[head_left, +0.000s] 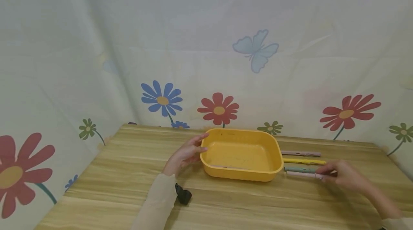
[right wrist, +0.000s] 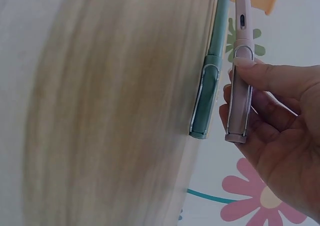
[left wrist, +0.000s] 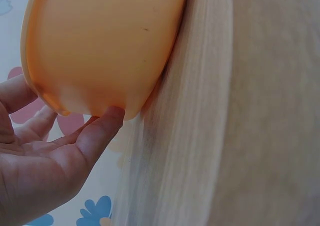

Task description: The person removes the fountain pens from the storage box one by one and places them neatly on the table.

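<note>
A yellow plastic basin (head_left: 245, 175) stands on the wooden table. My left hand (head_left: 186, 154) holds its left end, fingers and thumb against the wall and rim; the left wrist view shows the fingertips on the basin's side (left wrist: 100, 51). My right hand (head_left: 346, 177) pinches a pale pink fountain pen (right wrist: 243, 26) by its clipped cap between thumb and fingers. Close beside it is a green fountain pen (right wrist: 206, 94). Behind these, right of the basin, lie a yellow pen (head_left: 304, 162) and a mauve pen (head_left: 301, 154).
A thin pale pen (head_left: 230, 167) lies inside the basin along its near wall. A black strap piece (head_left: 183, 195) is at my left wrist, over the table (head_left: 226, 205). A flower-printed curtain (head_left: 180, 36) hangs behind the table.
</note>
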Available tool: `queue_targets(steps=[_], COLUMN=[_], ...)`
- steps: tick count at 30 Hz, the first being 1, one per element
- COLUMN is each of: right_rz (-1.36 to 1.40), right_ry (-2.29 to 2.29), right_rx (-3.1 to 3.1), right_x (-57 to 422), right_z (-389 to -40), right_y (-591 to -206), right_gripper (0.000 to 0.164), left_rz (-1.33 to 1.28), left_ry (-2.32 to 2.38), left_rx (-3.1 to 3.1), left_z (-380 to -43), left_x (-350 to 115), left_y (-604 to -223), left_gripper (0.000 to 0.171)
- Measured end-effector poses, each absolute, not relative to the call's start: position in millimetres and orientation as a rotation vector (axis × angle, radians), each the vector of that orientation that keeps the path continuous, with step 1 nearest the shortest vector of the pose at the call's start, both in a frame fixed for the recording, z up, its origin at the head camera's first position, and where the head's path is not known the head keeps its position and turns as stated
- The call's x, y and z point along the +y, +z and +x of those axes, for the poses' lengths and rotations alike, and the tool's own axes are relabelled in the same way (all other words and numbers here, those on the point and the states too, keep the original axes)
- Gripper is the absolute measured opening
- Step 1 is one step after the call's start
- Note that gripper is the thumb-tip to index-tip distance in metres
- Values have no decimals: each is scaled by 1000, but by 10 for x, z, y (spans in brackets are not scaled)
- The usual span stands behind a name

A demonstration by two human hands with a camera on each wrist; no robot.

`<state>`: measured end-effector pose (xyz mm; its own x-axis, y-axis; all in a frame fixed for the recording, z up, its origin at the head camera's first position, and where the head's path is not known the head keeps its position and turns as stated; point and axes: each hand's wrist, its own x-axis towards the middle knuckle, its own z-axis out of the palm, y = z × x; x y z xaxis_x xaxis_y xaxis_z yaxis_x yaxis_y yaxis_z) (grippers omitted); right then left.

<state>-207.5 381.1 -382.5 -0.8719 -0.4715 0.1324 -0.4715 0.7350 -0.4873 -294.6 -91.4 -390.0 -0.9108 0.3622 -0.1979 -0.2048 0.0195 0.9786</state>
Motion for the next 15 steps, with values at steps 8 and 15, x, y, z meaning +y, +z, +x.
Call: queue_targets(steps=[8,15], right_rz=[917,1023], right_ry=[797,742], right_rx=[-2852,-2818], right_x=[3826,3797], right_z=[-2093,-2120], right_y=[-3889,-3897], right_gripper=[12,11], left_rz=[151,140], left_ry=[1960,1954], left_rx=[1904,1913], left_z=[-2943,-2925], left_x=[-898,-904], left_y=[-3895,-3888], left_gripper=[57,58])
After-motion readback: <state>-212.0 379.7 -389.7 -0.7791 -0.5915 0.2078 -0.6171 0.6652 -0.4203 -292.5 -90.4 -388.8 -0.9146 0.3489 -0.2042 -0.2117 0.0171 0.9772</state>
